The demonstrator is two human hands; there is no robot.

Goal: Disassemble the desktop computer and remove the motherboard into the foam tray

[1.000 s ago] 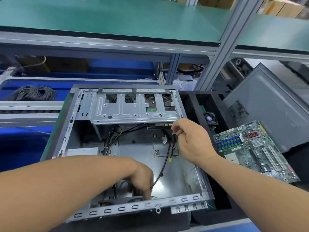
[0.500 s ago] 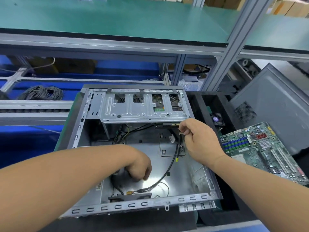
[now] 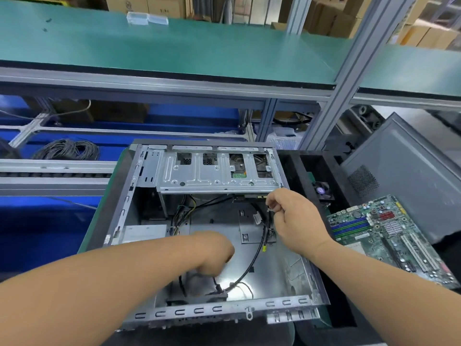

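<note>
Pinching a cable (image 3: pixel 259 248) in our right hand (image 3: pixel 291 221), left hand (image 3: pixel 214 253) curled inside the case (image 3: pixel 119 216); motherboard (image 3: pixel 389 236) lies just right.

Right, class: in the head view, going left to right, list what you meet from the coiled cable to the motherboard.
Coil of black cable → open computer case → left hand → right hand → small fan → motherboard.
</note>
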